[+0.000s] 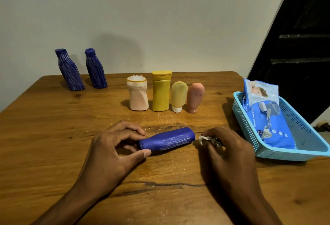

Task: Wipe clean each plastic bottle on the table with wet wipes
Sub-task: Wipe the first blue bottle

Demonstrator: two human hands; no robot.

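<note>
A blue plastic bottle (168,139) streaked with white lies on its side on the wooden table (53,117), cap end to the left. My left hand (114,146) pinches its cap end between thumb and fingers. My right hand (226,151) grips a crumpled white wet wipe (204,139) just off the bottle's base. Two more streaked blue bottles (70,70) (95,69) stand at the back left. A pale pink bottle (137,93), a yellow bottle (161,90), a small yellow tube (179,96) and a pink tube (195,97) stand in a row at the centre.
A light blue plastic basket (303,135) sits at the right edge of the table and holds a blue pack of baby wet wipes (267,121). A grey wall runs behind the table. A dark doorway is at the upper right.
</note>
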